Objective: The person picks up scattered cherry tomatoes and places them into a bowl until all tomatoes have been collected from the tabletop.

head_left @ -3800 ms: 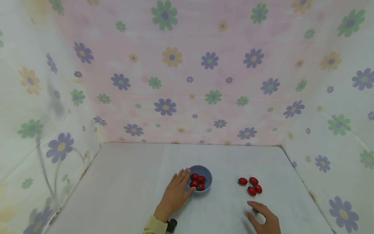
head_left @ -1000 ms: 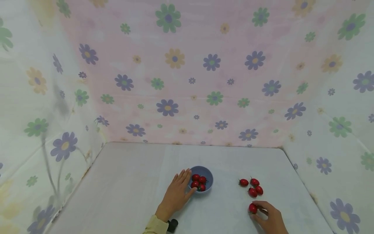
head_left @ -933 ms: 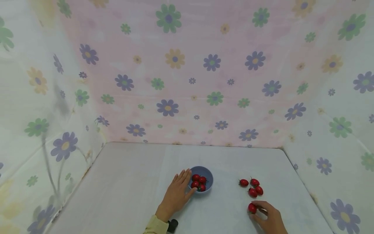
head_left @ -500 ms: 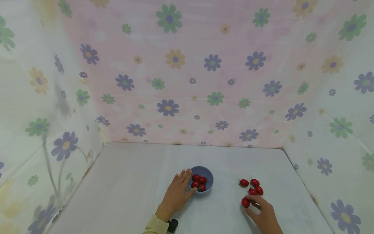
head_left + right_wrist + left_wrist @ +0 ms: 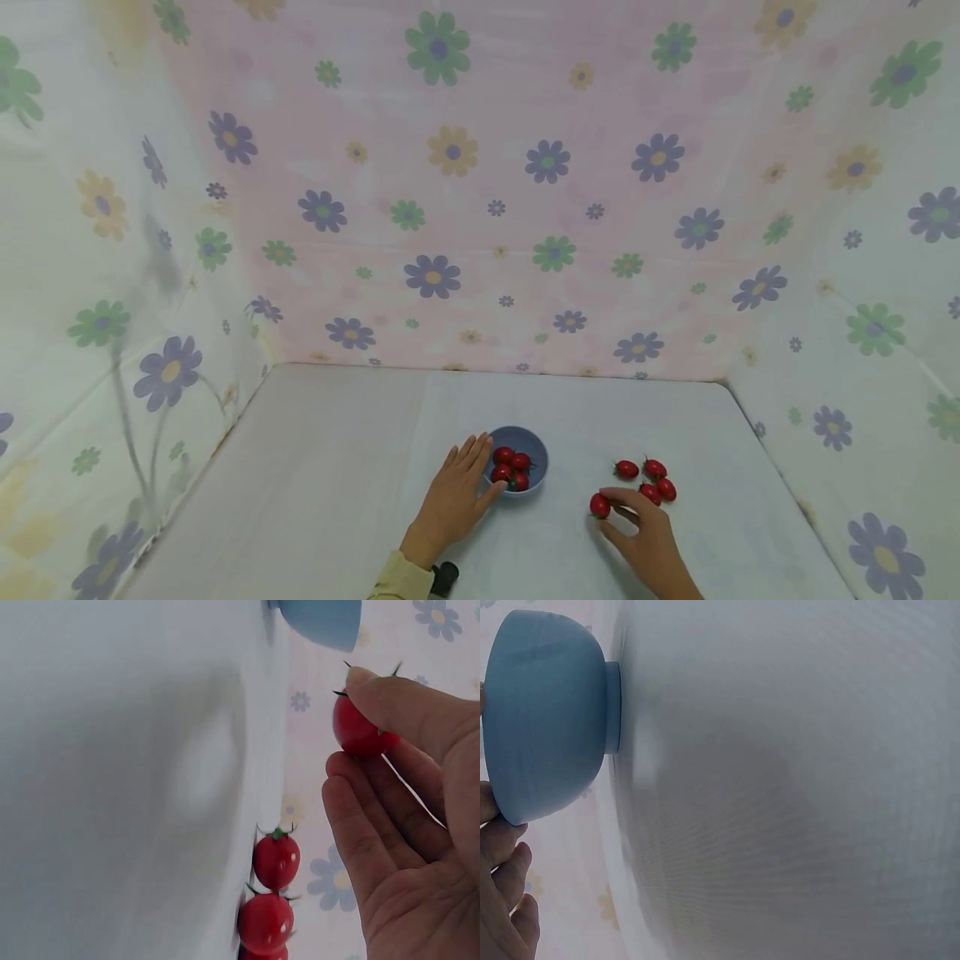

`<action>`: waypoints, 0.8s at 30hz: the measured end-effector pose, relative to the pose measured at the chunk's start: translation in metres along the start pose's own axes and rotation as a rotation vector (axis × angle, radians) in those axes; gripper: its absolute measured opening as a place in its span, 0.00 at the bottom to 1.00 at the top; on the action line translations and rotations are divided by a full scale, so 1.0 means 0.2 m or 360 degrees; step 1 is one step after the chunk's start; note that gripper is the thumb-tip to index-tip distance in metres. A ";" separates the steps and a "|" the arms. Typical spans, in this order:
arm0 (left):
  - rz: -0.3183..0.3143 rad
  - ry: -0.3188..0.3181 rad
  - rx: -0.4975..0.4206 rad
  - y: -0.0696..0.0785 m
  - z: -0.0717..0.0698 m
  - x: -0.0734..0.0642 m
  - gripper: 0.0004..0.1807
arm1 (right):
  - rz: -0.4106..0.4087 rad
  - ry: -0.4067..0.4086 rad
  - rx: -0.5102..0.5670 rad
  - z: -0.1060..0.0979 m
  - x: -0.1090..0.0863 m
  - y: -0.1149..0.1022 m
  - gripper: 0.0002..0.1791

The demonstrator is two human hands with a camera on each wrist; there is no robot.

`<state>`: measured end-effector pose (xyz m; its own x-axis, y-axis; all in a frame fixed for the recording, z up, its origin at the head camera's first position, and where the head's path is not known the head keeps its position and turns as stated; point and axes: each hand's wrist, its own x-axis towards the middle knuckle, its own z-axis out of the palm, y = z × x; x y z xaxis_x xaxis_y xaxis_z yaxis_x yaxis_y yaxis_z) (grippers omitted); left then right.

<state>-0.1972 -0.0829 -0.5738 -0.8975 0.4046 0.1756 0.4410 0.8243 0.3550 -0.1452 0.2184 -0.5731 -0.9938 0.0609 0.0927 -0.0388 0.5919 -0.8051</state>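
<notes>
A small blue bowl (image 5: 517,437) stands on the table with several red cherry tomatoes (image 5: 502,456) inside. My left hand (image 5: 450,496) rests against its left side, fingers fairly straight along the rim and thumb at the near edge. In the left wrist view fingertips touch the bowl (image 5: 547,712) near its rim. Between the thumb and fingers of my right hand (image 5: 639,533) a cherry tomato (image 5: 599,506) is pinched, right of the bowl and off the table. The right wrist view shows green stem leaves on that held tomato (image 5: 360,731).
Several loose cherry tomatoes (image 5: 654,469) lie in a group on the white table (image 5: 337,467), just beyond my right hand. Flower-printed cloth (image 5: 480,183) walls enclose the back and both sides. A black object (image 5: 446,577) shows at my left wrist.
My right hand has taken hold of a cherry tomato near the front and carried it left and slightly away, toward the bowl. My left hand has stayed at the bowl.
</notes>
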 end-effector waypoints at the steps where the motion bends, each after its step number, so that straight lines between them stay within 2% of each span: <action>1: 0.0001 0.0000 -0.0003 0.00 0.00 0.00 0.41 | -0.0004 0.0011 0.0028 0.01 0.01 -0.01 0.26; 9: 0.0001 0.0002 -0.0018 -0.01 0.00 0.00 0.42 | -0.0068 0.0075 0.0177 0.09 0.05 -0.04 0.27; 16: -0.0005 -0.0006 -0.0033 -0.01 0.00 0.00 0.42 | -0.0124 0.0055 0.0200 0.13 0.07 -0.09 0.28; 24: -0.0018 -0.0017 -0.0013 0.00 0.00 0.00 0.42 | -0.0204 0.0028 0.0311 0.18 0.10 -0.12 0.28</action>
<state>-0.1973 -0.0831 -0.5732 -0.9024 0.3995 0.1616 0.4308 0.8256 0.3644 -0.1672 0.1764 -0.5721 -0.9776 0.0105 0.2102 -0.1855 0.4289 -0.8841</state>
